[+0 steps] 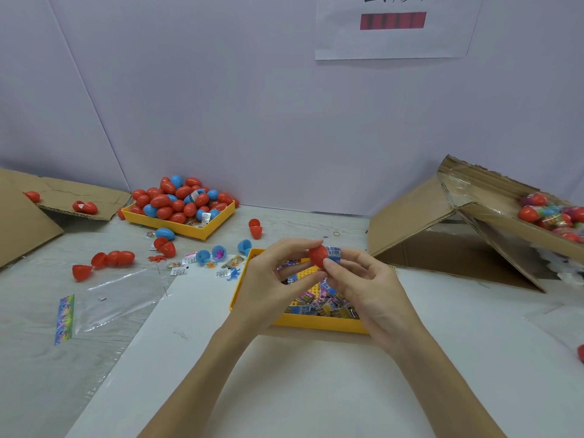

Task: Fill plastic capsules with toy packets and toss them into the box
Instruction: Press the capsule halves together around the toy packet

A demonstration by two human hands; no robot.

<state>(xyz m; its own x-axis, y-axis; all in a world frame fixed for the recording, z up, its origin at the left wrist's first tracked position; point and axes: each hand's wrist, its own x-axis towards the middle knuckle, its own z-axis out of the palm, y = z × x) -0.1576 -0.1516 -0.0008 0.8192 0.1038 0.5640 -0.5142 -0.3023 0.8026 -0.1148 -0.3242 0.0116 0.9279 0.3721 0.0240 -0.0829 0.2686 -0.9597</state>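
Almost no readable text

A white paper sheet (395, 42) on the wall at the upper right of the frame carries dark characters cut off by the top edge, unreadable; under them a red bar is blurred out; the toy packets (319, 303) in the yellow tray (316, 324) at centre show barcode-like print too small to read.
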